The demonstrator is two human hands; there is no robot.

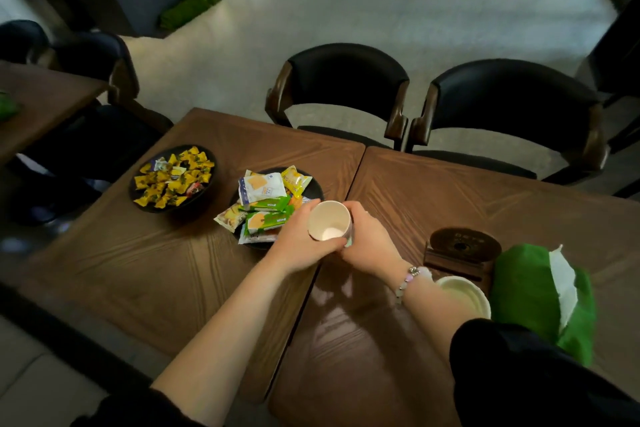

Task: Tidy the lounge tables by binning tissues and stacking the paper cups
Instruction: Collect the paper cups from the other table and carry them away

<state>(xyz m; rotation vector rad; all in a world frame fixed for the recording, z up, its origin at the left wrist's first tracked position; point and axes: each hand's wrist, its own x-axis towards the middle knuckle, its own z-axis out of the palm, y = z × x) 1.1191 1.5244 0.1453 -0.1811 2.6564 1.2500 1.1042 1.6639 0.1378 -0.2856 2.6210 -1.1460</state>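
Paper cup (329, 220), mouth up, is above the seam between two wooden tables (138, 270). Both hands curl round it, left hand (301, 236) and right hand (367, 243), and their fingers hide its base. A green tissue cover (526, 295), partly cut off by the dark sleeve (502, 357), shows a white tissue (562, 284). Print on the snack packets (263, 204) and the round wooden stand (464, 246) is too blurred to read. The forearm partly hides a second paper cup (465, 293).
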